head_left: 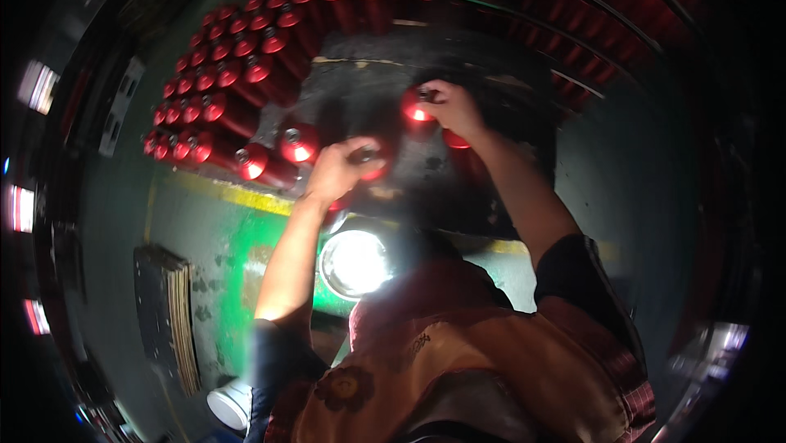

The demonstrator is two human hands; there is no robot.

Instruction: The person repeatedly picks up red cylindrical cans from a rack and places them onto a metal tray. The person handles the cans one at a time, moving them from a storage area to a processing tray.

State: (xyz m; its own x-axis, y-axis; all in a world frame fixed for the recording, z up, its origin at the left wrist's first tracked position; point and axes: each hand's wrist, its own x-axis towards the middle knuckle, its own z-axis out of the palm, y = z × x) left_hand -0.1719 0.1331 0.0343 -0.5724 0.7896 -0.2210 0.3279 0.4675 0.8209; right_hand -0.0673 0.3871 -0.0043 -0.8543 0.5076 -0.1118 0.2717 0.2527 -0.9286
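Observation:
My left hand (pixel 332 173) is closed around the neck of a red metal bottle (pixel 375 173) near the front of the dark worktop (pixel 352 87). Farther off and to the right, my right hand (pixel 455 109) has its fingers closed on the neck of another red bottle (pixel 416 110). Both are slightly blurred. Below my right wrist a third red bottle (pixel 457 142) is partly covered by my forearm. Just left of my left hand stands a shiny red bottle (pixel 297 144) with a small neck on its domed top.
Rows of similar red bottles (pixel 258 70) fill the worktop's left side. A rack (pixel 573 25) with more red items rises at the far right. By my body is a round, glaring bright object (pixel 356 264). Stacked boards (pixel 166 312) and a white bucket (pixel 229 404) are at the lower left.

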